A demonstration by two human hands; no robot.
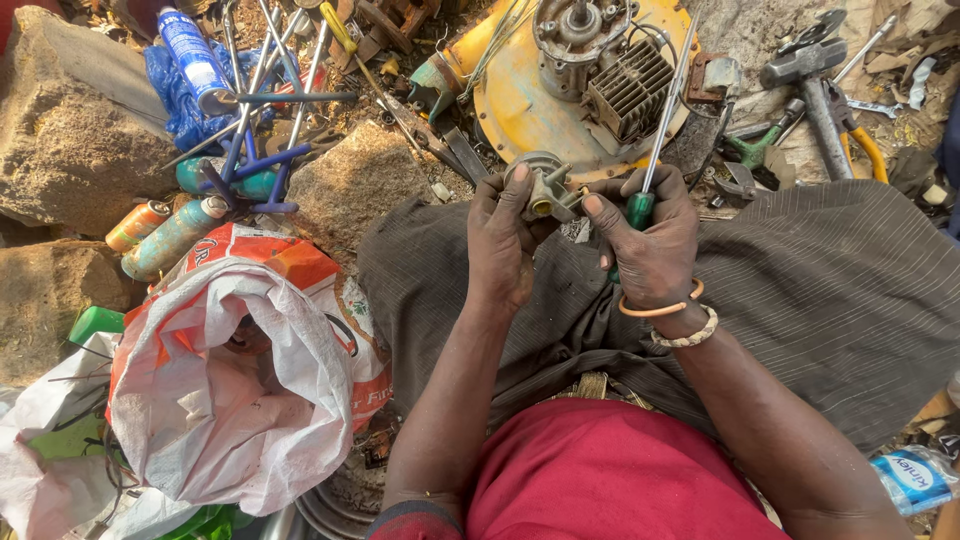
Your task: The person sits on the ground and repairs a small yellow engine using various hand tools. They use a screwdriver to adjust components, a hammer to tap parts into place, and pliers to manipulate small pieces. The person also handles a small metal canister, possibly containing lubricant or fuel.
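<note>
My left hand (500, 240) grips a small grey metal carburettor-like part (543, 186) with a brass fitting, held over my lap. My right hand (650, 235) is closed around the green handle of a screwdriver (660, 130), whose long steel shaft points up and away; its thumb touches the metal part. Two bracelets sit on the right wrist. Just beyond both hands lies a yellow engine housing (520, 100) with a finned grey cylinder (628, 92).
An orange-and-white plastic sack (250, 350) lies open at my left. Rocks (60, 130), blue T-handle wrenches (250, 150), spray cans (170, 235) and a blue bottle (190, 50) crowd the far left. A hammer (810, 80), pliers and spanners lie at the far right.
</note>
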